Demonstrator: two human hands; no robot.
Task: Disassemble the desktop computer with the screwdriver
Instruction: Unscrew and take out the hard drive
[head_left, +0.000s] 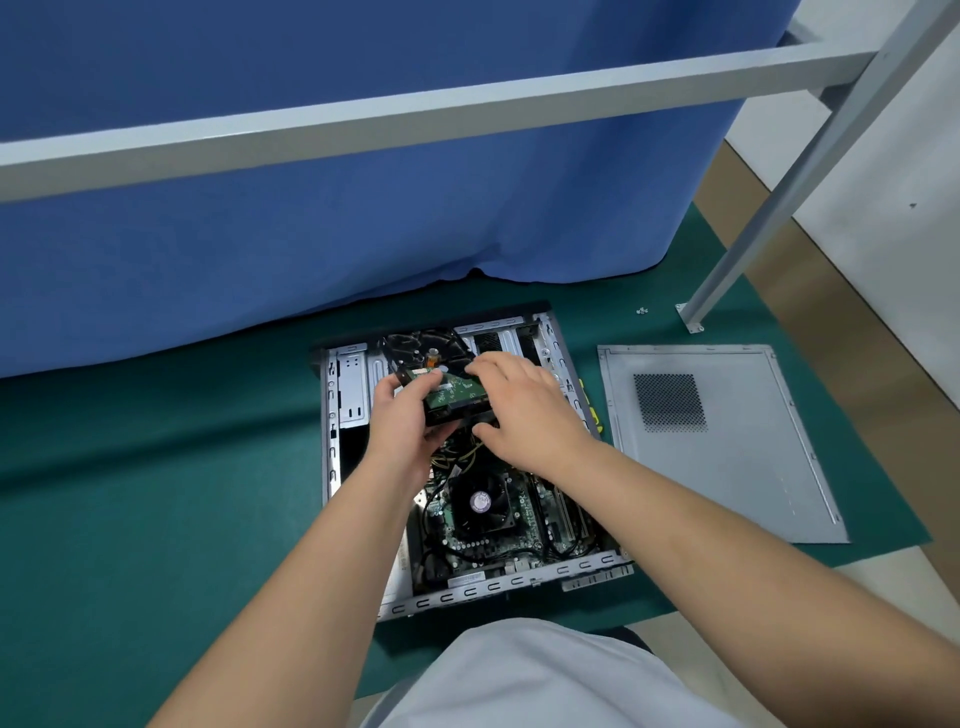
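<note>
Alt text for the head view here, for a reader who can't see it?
Both hands hold a hard drive over an open computer case lying on a green mat: left hand grips its near end, right hand covers its right side. The removed side panel lies right of the case.

blue curtain (311, 234) | grey metal frame (467, 109) | green mat (156, 467)
</note>
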